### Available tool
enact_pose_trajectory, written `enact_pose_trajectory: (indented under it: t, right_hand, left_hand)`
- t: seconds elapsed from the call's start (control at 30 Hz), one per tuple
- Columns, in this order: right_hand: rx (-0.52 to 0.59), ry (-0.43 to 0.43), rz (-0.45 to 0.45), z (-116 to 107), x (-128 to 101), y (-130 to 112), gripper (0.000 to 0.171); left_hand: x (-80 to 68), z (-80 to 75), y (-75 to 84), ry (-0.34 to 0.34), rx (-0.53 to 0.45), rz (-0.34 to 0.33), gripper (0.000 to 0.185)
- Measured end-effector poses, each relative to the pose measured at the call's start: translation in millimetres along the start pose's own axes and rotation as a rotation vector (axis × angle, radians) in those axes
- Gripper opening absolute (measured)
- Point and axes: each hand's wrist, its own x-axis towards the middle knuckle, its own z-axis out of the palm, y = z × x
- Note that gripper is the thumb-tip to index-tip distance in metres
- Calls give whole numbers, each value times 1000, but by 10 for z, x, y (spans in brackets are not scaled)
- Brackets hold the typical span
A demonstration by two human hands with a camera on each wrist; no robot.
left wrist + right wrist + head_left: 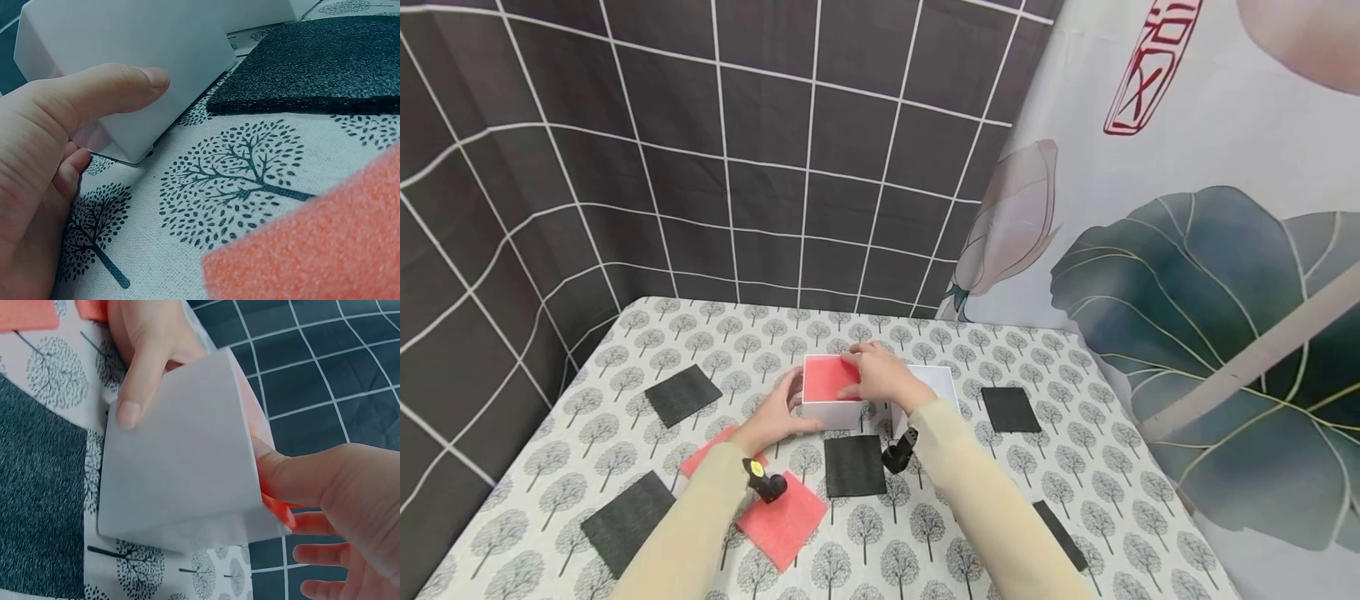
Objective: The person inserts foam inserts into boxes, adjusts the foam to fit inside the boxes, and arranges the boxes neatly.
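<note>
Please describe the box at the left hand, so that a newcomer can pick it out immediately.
Toward the far edge of the tree-printed cloth, look at the left hand. It holds a white box, left of a second box. The red sheet inside sets it apart: the second box's visible interior is white.

Left hand is gripping a white box, thumb lying along its side wall, other fingers showing low at the box's end. Black pad is lying flat on tree-print cloth, just beside the box. Coral pad is filling the lower right corner. Beyond, a white panel is showing, possibly another box, its top cropped.
</note>
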Motion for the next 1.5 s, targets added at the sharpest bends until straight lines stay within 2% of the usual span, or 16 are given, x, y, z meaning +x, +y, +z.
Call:
enact_pose_trajectory:
  t: [0.27, 0.57, 0.7, 0.83, 1.0, 1.17, 1.4, 1.5]
  right_hand:
    - [7, 5, 8, 47, -33, 32, 69]
    - [109, 3, 89, 100, -64, 42, 57]
    - [111, 21, 104, 131, -53, 47, 53]
    - [100, 44, 78, 136, -62, 47, 56]
    - [198, 64, 90, 90, -132, 34, 63]
    - [271, 95, 96, 33, -222, 47, 63]
    - [317, 140, 39, 3, -353, 143, 63]
    - [350, 166, 33, -16, -412, 181, 64]
  left_hand:
    - [-1, 15, -7, 3, -5, 9, 110]
    - [-1, 64, 18, 1, 15, 20, 111]
    - [12, 61, 19, -2, 9, 22, 112]
    - [10, 44, 9, -2, 3, 19, 112]
    - [-6, 14, 28, 0, -4, 24, 112]
    - [-23, 8, 73, 9, 45, 52, 112]
    - [-61, 26, 144, 52, 81, 88, 120]
    - [-74, 35, 180, 79, 98, 112, 116]
